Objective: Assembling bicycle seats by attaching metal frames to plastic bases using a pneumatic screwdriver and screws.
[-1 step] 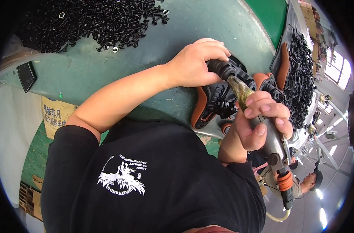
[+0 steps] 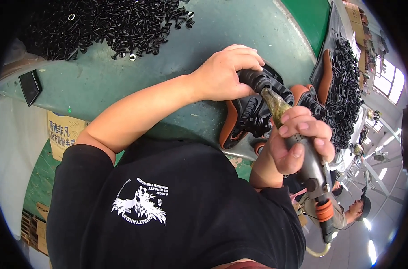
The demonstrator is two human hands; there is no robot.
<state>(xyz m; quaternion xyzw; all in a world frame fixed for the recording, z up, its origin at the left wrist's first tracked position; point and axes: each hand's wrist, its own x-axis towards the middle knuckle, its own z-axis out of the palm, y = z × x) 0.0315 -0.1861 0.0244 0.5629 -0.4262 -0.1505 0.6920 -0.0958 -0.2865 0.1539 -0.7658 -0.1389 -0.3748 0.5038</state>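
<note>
Assembly work at a green table (image 2: 217, 29), seen from above. The left hand (image 2: 228, 74) is clamped on a black part (image 2: 257, 81), its thumb on the near side and its fingers over the far side; the part lies immediately right of the palm, above the near edge of the table. The right hand (image 2: 302, 141) is wrapped around the grey body of a power tool (image 2: 310, 169), nearer the wearer. The tool slants away to the left, its yellowish nose (image 2: 275, 102) meeting the black part just beside the left thumb; whether the tip enters the part cannot be told. An orange collar (image 2: 324, 210) rings the tool's rear end.

Near the left hand, by the table's near edge, rests an orange-and-black piece (image 2: 230, 125). A heap of black parts (image 2: 347, 94) occupies the right side, and black screws (image 2: 132, 27) are spread toward the far left corner. A flat black object (image 2: 30, 88) lies at the left end of the near edge.
</note>
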